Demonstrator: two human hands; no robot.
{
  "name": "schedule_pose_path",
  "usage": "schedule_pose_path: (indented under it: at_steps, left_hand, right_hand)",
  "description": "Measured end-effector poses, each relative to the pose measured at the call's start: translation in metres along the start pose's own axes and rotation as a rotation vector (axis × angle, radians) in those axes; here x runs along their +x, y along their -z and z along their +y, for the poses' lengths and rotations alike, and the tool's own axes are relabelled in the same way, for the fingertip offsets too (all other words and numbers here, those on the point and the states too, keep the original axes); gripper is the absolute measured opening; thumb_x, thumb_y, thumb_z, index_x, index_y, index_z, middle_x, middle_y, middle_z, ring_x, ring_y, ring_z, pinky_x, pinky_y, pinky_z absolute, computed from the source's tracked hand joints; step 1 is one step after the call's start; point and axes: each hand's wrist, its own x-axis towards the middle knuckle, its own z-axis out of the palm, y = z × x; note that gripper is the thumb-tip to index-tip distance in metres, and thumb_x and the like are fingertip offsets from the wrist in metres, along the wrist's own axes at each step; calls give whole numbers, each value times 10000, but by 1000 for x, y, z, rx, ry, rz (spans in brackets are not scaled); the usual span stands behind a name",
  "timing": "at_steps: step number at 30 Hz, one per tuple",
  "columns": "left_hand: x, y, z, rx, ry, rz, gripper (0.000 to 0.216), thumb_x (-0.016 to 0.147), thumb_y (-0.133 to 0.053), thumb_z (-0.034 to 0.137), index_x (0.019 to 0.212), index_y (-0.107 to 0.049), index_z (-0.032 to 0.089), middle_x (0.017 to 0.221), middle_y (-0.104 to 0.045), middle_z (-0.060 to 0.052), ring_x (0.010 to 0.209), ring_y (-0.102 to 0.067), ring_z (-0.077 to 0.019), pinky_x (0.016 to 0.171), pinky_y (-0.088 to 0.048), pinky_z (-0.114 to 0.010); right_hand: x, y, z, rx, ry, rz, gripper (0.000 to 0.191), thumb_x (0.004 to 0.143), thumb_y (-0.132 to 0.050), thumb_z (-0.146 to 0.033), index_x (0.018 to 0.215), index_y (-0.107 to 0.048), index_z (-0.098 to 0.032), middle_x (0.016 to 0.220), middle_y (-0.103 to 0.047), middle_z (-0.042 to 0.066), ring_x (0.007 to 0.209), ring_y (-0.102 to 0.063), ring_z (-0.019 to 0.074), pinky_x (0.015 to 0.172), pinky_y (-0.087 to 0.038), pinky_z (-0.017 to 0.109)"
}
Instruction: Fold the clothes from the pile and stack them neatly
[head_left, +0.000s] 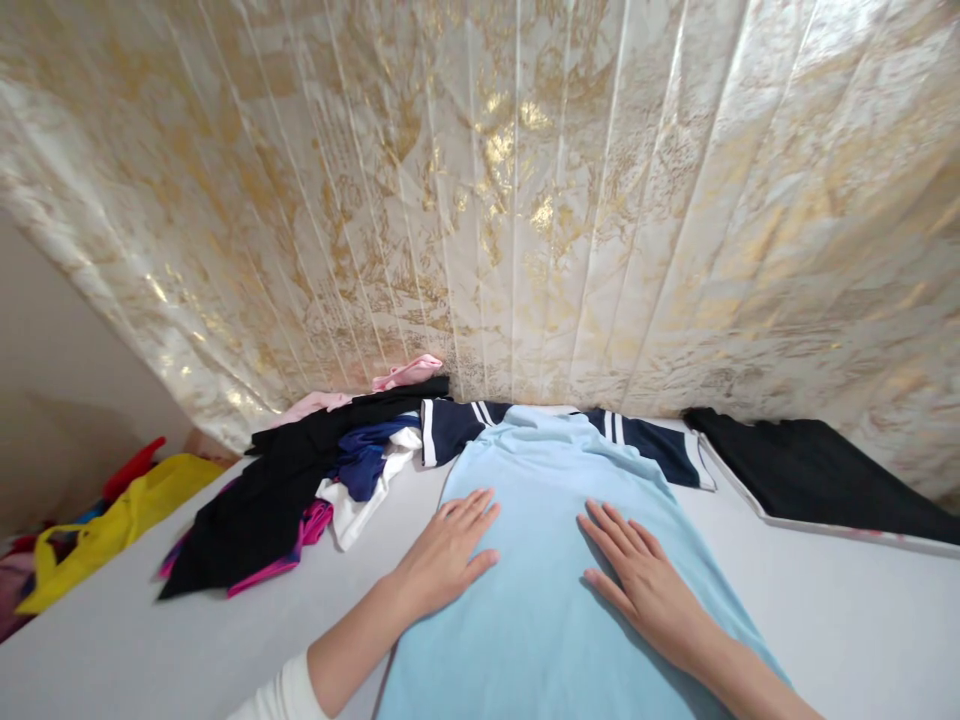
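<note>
A light blue garment (pixel 536 600) lies spread out on the white table, its near end running out of view at the bottom. My left hand (pixel 450 555) rests flat on its left side, fingers stretched. On the right part of the same cloth lies my right hand (pixel 637 575), palm down with the fingers apart. Navy short sleeves with white stripes stick out at the far end, the left sleeve (pixel 454 428) and the right sleeve (pixel 649 445). Whether they belong to the blue garment or to another one beneath, I cannot tell.
A heap of clothes, with a black garment (pixel 247 510) on top, sits left on the table (pixel 300 620). Folded black cloth (pixel 817 475) lies at the right. Yellow fabric (pixel 127 520) is beyond the left edge. A gold-patterned curtain (pixel 510 200) hangs behind.
</note>
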Motion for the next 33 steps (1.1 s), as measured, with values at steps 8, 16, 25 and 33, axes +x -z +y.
schedule_pose_path:
  at_steps: [8,16,25,33]
  left_hand:
    - [-5,0,-6,24,68,48,483,1022,-334,430,1456,-344,219,1550,-272,-81,1425,-242,-196,1127,-243,-408]
    - [-24,7,-23,45,159,108,446,1019,-301,274,1456,-352,203,1542,-290,-80,1423,-249,-188,1119,-278,-405]
    - [-35,2,-9,60,138,41,463,1012,-375,360,1457,-342,234,1546,-279,-75,1417,-269,-210,1115,-286,-435]
    - [-34,5,-16,17,137,49,452,990,-350,213,1441,-374,223,1534,-308,-75,1412,-281,-197,1111,-292,-452]
  right_hand:
    - [-11,3,50,-68,-113,-10,604,950,-324,-582,1453,-389,-255,1542,-307,53,1405,-310,259,1119,-304,479]
    - [-26,-1,13,-54,-43,-14,622,923,-374,-589,1454,-386,-267,1536,-302,62,1389,-327,313,1068,-359,539]
    - [-18,7,-68,105,294,-124,678,933,-419,-557,1511,-184,-292,1541,-229,76,1387,-321,307,1067,-391,480]
    - [-21,-7,-26,29,-38,-18,602,929,-414,-564,1463,-352,-294,1527,-306,42,1390,-324,307,1083,-358,533]
